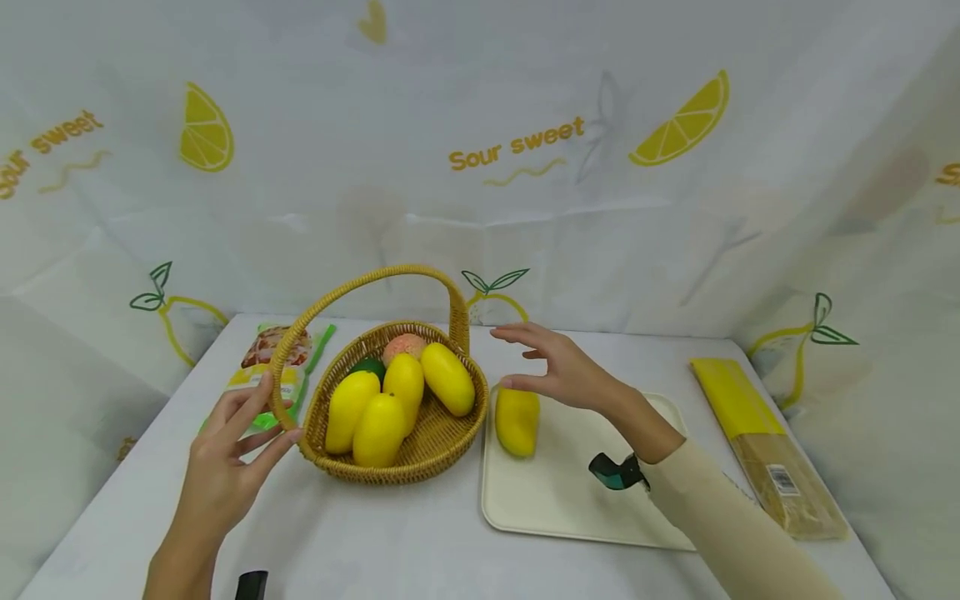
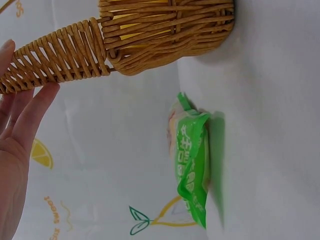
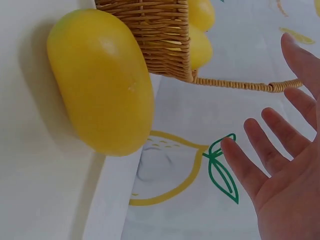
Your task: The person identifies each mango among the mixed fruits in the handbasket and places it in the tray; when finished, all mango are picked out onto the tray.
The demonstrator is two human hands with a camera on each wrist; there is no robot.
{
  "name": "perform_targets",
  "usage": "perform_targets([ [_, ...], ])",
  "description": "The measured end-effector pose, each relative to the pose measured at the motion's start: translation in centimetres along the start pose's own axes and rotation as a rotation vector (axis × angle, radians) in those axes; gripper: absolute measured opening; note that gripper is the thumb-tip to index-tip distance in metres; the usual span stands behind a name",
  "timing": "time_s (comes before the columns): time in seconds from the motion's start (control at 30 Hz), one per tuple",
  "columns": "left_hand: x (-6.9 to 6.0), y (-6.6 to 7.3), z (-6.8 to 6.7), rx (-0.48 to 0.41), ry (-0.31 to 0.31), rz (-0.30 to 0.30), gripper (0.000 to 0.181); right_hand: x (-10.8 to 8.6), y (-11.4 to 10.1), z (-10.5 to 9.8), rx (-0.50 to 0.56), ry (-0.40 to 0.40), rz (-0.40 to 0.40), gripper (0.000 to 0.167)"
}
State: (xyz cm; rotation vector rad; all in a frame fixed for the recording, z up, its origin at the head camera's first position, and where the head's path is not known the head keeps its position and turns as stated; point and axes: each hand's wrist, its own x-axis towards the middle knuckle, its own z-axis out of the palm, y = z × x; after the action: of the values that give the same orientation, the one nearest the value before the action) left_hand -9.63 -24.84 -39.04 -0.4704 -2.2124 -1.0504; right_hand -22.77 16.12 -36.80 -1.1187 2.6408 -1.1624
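In the head view, a wicker basket [image 1: 420, 475] stands left of centre on the white table, holding several yellow mangoes [image 1: 378, 429], a pinkish round fruit [image 1: 403, 347] and a dark green one [image 1: 369, 367], partly hidden. My left hand [image 1: 225, 458] grips the lower left part of its arched handle [image 1: 360, 283], thumb and fingers on either side. To the basket's right, my right hand [image 1: 558, 362] hovers with spread fingers, touching nothing. Below it, another mango [image 1: 517, 423] lies on the cream tray [image 1: 577, 500]; this mango [image 3: 100, 82] fills much of the right wrist view.
Behind my left hand lies a green-edged food packet [image 1: 307, 350], flat on the table. At the far right is a long yellow and brown package [image 1: 772, 458] with a barcode. A lemon-printed white curtain [image 1: 525, 208] closes off the back.
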Motion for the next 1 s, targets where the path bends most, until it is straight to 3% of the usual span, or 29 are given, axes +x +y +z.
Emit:
perform_targets([
  [0.43,0.0,0.0,0.1,-0.015,0.007,-0.029,0.094,2.5,-2.6,0.1,-0.004,-0.034,-0.047,0.069],
  [1.0,-0.1,0.0,0.2,-0.047,0.011,-0.023,0.095,4.8,-4.4,0.5,0.015,-0.149,-0.013,0.071],
])
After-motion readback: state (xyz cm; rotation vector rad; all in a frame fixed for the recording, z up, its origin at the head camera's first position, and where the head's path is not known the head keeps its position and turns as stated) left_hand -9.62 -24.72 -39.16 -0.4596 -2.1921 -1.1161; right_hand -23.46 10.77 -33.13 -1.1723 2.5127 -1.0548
